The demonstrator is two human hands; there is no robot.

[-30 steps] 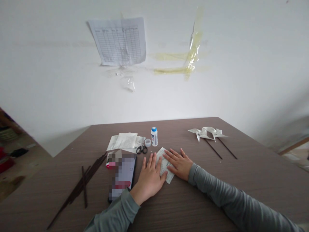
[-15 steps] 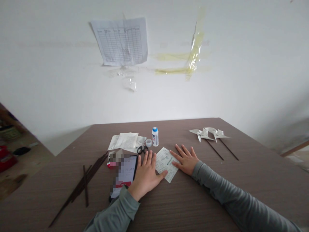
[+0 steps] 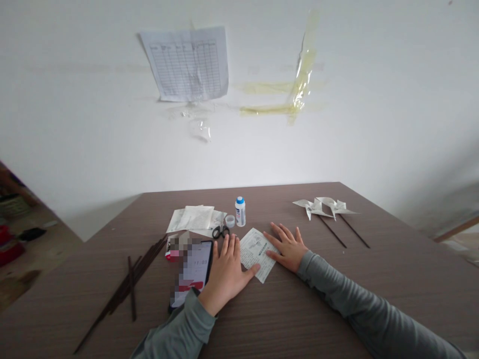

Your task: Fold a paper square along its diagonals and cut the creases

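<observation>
A square of printed paper (image 3: 257, 252) lies flat on the table between my hands, turned with one corner toward me. My left hand (image 3: 229, 269) rests palm down at its left, fingers extended and the thumb on the paper's edge. From the other side, my right hand (image 3: 288, 247) lies spread, its thumb and index finger over the paper's right edge. Beyond my left fingertips are black-handled scissors (image 3: 220, 232), partly hidden. A phone (image 3: 192, 271) showing a timer lies just left of my left hand, its edge partly covered by my wrist.
Behind the paper stand a white bottle with a blue cap (image 3: 240, 211) and a small clear cup (image 3: 229, 221). More paper sheets (image 3: 198, 218) lie back left, above a small red-based box (image 3: 172, 249). Dark sticks (image 3: 130, 279) are at left; two paper pinwheels (image 3: 313, 208) at right.
</observation>
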